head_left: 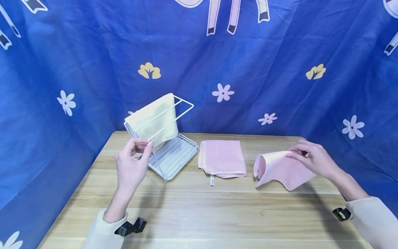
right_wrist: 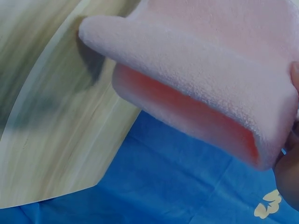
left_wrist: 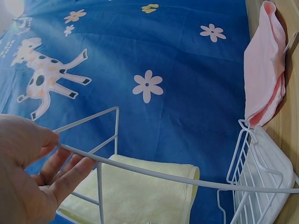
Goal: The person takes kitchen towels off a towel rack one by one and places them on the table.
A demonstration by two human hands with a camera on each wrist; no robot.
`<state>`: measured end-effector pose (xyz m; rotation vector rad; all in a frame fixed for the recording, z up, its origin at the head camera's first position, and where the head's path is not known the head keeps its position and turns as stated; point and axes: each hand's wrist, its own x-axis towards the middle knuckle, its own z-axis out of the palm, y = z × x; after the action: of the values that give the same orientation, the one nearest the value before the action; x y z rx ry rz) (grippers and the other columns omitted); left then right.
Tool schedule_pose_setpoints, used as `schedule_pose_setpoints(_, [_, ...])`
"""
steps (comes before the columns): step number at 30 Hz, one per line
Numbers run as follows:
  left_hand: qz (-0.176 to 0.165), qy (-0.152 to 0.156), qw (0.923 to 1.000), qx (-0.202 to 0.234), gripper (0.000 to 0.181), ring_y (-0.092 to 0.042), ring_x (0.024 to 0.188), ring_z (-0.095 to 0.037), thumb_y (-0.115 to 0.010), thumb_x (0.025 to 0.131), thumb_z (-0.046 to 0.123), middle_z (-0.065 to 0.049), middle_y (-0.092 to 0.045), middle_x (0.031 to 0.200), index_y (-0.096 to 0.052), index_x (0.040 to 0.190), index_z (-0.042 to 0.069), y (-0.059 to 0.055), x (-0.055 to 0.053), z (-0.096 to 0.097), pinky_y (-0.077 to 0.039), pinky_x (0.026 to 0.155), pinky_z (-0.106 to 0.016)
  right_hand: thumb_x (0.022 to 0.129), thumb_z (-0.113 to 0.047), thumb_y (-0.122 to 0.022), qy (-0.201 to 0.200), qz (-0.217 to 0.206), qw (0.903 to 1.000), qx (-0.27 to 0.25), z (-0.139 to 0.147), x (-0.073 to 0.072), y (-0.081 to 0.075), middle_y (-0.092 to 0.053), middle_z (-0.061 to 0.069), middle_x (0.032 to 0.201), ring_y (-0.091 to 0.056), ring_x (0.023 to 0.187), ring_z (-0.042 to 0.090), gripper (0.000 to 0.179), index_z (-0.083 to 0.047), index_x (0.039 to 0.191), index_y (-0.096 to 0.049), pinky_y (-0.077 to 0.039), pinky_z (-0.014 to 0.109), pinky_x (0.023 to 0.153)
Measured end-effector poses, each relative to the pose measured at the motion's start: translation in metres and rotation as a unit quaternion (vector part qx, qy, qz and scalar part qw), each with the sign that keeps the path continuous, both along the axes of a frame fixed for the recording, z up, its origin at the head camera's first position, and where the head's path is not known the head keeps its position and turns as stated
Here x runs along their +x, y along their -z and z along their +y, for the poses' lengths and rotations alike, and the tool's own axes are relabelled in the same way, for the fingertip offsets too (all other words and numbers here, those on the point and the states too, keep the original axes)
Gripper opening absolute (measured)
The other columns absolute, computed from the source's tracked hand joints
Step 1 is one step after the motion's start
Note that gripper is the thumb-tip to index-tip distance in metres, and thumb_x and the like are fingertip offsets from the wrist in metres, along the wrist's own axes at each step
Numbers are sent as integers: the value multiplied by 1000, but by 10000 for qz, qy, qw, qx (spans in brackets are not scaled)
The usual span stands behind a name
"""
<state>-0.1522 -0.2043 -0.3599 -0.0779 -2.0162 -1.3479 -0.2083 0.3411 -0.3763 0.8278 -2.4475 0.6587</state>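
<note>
My left hand (head_left: 133, 160) pinches a thin rail of a white wire rack (head_left: 174, 155) between thumb and fingers. Over the rack's upper part lies a pale yellow towel (head_left: 157, 119), and in the left wrist view the towel (left_wrist: 140, 186) hangs just beyond the fingers. The rack's lower tray rests on the table at the left. On the right, my right hand (head_left: 314, 160) holds a folded pink towel (head_left: 280, 169) by its upper edge. This towel (right_wrist: 187, 56) droops in a loose fold in the right wrist view, where most of the hand is out of frame.
A second pink towel (head_left: 222, 157), folded flat with a small white tag (head_left: 212, 180), lies on the wooden table (head_left: 199, 214) between the rack and the right hand. Behind the table and along its sides hangs a blue curtain (head_left: 186, 62) with printed flowers.
</note>
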Motion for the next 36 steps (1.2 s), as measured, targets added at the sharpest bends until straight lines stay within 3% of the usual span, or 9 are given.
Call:
schedule_pose_setpoints(11, [16, 10, 10000, 17, 10, -65, 69, 9, -75, 96, 5, 24, -67, 78, -71, 99, -4, 1, 1, 1, -56, 61, -6, 80, -5, -88, 128, -274, 9986, 443, 3, -3, 6, -73, -11, 91, -58, 83, -3, 27, -25, 96, -79, -45, 13, 69])
schedule_pose_setpoints(17, [5, -36, 10000, -5, 10, -65, 69, 10, -75, 96, 5, 25, -67, 77, -71, 98, -4, 0, 1, 0, -56, 61, -6, 83, -8, -87, 204, -291, 9970, 681, 1, -17, 9, -75, -11, 89, -60, 82, -1, 21, -24, 94, -79, -47, 15, 69])
schedule_pose_setpoints(24, [3, -43, 10000, -34, 9, -65, 68, 10, -75, 96, 4, 26, -66, 77, -71, 98, -4, -1, 2, 0, -56, 62, -5, 87, -15, -85, 360, -385, 9943, 927, -5, -36, 12, -72, -9, 90, -60, 80, 6, 14, -25, 94, -79, -50, 29, 68])
schedule_pose_setpoints(31, [-5, -40, 10000, -50, 9, -64, 68, 10, -75, 96, 4, 26, -66, 77, -71, 98, -3, -1, 2, 1, -56, 61, -5, 91, -20, -83, 479, -525, 9917, 1076, -8, -56, 19, -67, -11, 87, -54, 73, 6, 9, -25, 96, -79, -44, 26, 64])
schedule_pose_setpoints(36, [-7, -47, 10000, -82, 9, -64, 68, 11, -75, 96, 4, 20, -68, 77, -71, 98, -4, -1, 1, 1, -55, 61, -5, 93, -25, -81, 624, -705, 9883, 1204, -9, -67, 25, -70, -6, 91, -59, 75, 12, 5, -24, 98, -79, -47, 31, 65])
